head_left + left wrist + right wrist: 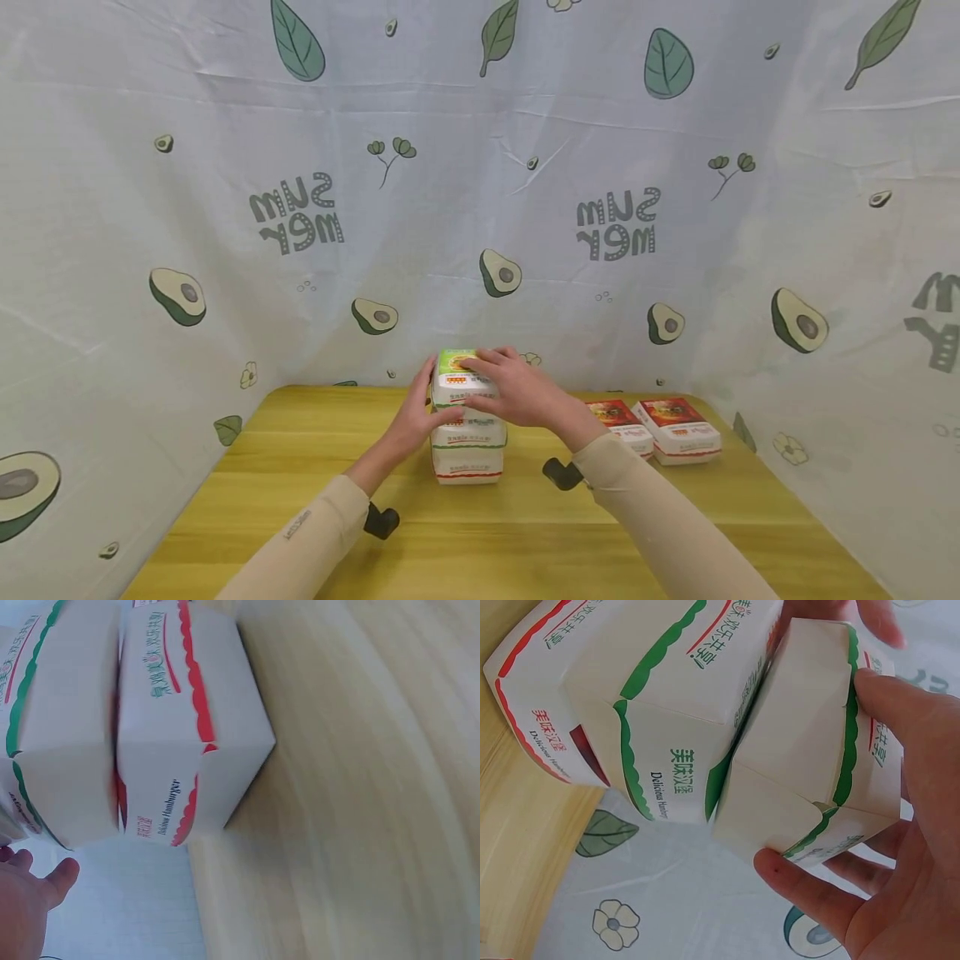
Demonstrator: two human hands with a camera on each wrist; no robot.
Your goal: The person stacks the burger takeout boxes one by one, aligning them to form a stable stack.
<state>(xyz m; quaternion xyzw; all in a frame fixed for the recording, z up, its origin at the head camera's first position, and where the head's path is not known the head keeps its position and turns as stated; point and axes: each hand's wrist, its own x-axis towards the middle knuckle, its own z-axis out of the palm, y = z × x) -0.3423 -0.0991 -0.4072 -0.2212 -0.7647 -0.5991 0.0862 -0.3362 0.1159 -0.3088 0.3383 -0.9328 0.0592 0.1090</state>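
Three white hamburger boxes stand in a stack on the table. The bottom box (467, 467) has red scalloped trim, the middle box (480, 433) green. My right hand (525, 392) grips the green-topped upper box (791, 727), its thumb on the front face and fingers spread over the top and far side. In the right wrist view this box sits slightly askew against the middle one. My left hand (412, 421) lies along the stack's left side, fingers extended upward beside the upper box and thumb across the front. Its fingers (61, 879) show partly at the left wrist view's edge.
Two red-topped hamburger boxes, one nearer (626, 433) and one further right (678, 429), stand at the table's right. A patterned cloth (450, 167) hangs behind and beside the wooden table (480, 550). Black wrist mounts (562, 475) stick out from the sleeves.
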